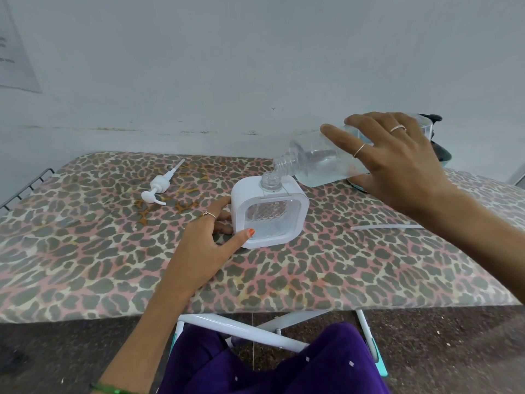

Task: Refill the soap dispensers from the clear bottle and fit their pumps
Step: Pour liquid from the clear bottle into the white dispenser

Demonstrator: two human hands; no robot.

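Observation:
A square white soap dispenser (268,214) with a clear textured window stands upright on the leopard-print board (113,251), its clear neck uncapped. My left hand (211,238) grips its left side, thumb on the front lower corner. My right hand (395,160) holds the clear bottle (315,163) tipped on its side, its threaded mouth right over the dispenser's neck, with pale bluish liquid inside. A white pump (159,187) with its dip tube lies on the board to the left of the dispenser.
A thin clear tube (386,227) lies on the board at the right. A dark object (439,149) sits behind my right hand. A wire rack (25,186) edges the board's left end. The wall stands close behind; white folding legs show below.

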